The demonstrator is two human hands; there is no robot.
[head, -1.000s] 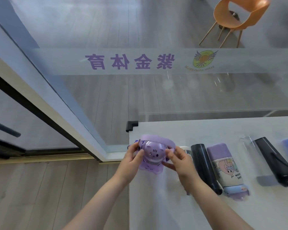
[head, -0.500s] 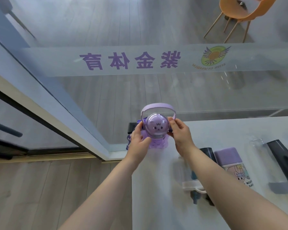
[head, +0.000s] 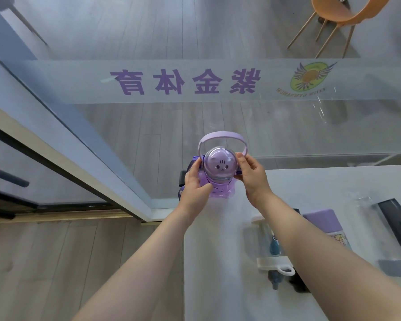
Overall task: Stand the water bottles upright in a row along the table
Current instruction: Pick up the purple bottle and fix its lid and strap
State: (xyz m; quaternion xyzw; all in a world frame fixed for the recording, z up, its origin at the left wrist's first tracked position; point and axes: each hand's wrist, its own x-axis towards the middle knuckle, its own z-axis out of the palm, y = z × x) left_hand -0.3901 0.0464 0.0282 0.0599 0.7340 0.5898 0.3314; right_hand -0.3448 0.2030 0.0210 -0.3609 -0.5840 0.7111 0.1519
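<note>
Soft, even daylight fills the wide-angle view; the glass wall carries pale reflections, the white table glares faintly, straight lines bow at the edges, and close forearms blur slightly

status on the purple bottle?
Both hands, left and right, grip purple bottle, upright at table corner. Other bottles lying flat. Nothing blocking.

Both hands carried the purple cat bottle to the table's far corner, upright.

Purple cat-domed bottle upright at table corner; other bottles lying.
</note>
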